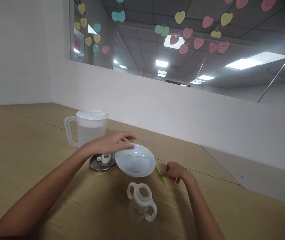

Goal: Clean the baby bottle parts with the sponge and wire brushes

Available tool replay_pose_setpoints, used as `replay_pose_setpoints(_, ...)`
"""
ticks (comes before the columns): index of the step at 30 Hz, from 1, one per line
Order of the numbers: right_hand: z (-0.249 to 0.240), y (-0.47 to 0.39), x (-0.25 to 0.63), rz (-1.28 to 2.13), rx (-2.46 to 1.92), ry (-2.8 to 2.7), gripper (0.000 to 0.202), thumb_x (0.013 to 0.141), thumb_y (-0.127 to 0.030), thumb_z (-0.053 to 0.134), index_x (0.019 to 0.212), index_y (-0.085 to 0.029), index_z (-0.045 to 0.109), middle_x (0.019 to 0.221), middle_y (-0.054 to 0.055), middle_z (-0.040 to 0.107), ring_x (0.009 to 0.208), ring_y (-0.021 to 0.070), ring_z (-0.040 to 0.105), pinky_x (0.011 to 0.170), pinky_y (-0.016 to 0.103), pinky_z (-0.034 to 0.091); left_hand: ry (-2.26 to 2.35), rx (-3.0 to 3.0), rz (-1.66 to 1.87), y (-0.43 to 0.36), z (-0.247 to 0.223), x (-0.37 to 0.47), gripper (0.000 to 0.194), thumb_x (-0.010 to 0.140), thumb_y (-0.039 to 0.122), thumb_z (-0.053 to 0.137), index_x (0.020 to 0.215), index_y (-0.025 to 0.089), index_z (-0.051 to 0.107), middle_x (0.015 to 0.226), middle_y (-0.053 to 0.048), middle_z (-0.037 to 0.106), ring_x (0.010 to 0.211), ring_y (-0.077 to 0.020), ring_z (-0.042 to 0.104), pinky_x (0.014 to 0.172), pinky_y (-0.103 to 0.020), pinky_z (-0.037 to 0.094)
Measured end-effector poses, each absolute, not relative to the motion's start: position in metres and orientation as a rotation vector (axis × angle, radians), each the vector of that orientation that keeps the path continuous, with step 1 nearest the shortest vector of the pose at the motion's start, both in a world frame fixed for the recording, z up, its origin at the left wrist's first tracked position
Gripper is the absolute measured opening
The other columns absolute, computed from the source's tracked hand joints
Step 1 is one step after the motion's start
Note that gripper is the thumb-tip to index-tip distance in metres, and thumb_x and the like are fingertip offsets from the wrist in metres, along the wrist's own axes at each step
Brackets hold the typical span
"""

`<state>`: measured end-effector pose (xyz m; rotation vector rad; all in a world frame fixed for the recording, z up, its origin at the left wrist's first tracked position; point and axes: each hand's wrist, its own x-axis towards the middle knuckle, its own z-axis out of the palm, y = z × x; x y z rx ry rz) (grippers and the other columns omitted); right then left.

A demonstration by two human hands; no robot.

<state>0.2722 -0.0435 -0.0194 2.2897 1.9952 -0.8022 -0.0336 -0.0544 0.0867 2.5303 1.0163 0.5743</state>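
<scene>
My left hand is over the back left rim of a white bowl, its fingers stretched out and apart. Whether it touches the rim is unclear. To the right of the bowl, my right hand has its fingers curled down beside a green stick-like utensil; what its fingertips hold, if anything, is hidden. The utensil's other end runs behind the bowl. Nearer to me stands a clear two-handled cup with a white ring-shaped top. Small white parts lie on a round metal tray left of the bowl.
A lidded pitcher of translucent plastic stands at the back left, partly behind my left hand. The wooden table meets a white wall. Above it, a window carries heart-shaped notes.
</scene>
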Motion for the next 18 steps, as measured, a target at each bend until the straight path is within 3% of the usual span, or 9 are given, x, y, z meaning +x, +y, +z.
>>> replay_pose_setpoints(2,-0.008,-0.049,0.276,-0.732,2.373,2.031,0.011,0.068,-0.021,0.058,0.069,-0.01,0.057,0.068,0.01,0.061,0.05,0.0158,0.056,0.042,0.026,0.043,1.292,2.605,0.65,-0.028,0.083,-0.048,0.04,0.09,0.039,0.034,0.113,0.014,0.055,0.116,-0.01,0.06,0.102,-0.0188,0.057,0.084,-0.026,0.043)
replay_pose_setpoints(4,0.003,-0.054,0.279,-0.662,2.445,2.068,0.018,0.07,-0.022,0.057,0.083,-0.01,0.058,0.084,0.014,0.063,0.058,0.0167,0.058,0.043,0.025,0.042,1.7,2.723,0.404,-0.001,0.067,-0.056,0.037,0.09,0.027,0.03,0.098,0.011,0.062,0.1,-0.013,0.065,0.093,-0.0212,0.06,0.081,-0.03,0.044)
replay_pose_setpoints(7,0.016,-0.062,0.279,-0.603,2.498,2.156,0.03,0.072,-0.029,0.057,0.097,-0.011,0.057,0.1,0.015,0.06,0.069,0.0175,0.059,0.046,0.024,0.042,1.838,2.675,0.194,0.031,0.032,-0.058,0.026,0.081,0.013,0.042,0.08,0.006,0.066,0.087,-0.019,0.067,0.083,-0.0261,0.063,0.072,-0.032,0.046)
replay_pose_setpoints(13,0.025,-0.068,0.267,-0.544,2.52,2.417,0.041,0.07,-0.046,0.062,0.097,-0.015,0.06,0.095,0.011,0.063,0.076,0.0185,0.058,0.054,0.024,0.04,1.93,2.613,0.033,0.053,-0.011,-0.054,0.02,0.079,0.009,0.047,0.087,0.006,0.066,0.089,-0.021,0.066,0.09,-0.0259,0.063,0.073,-0.031,0.048)
replay_pose_setpoints(18,0.012,-0.056,0.252,-0.404,2.379,2.618,0.038,0.082,-0.049,0.047,0.093,-0.016,0.062,0.087,0.01,0.066,0.079,0.0194,0.058,0.066,0.027,0.04,1.948,2.582,-0.108,0.053,-0.013,-0.056,0.019,0.085,0.022,0.053,0.096,0.009,0.061,0.097,-0.01,0.064,0.091,-0.0193,0.061,0.079,-0.036,0.049)
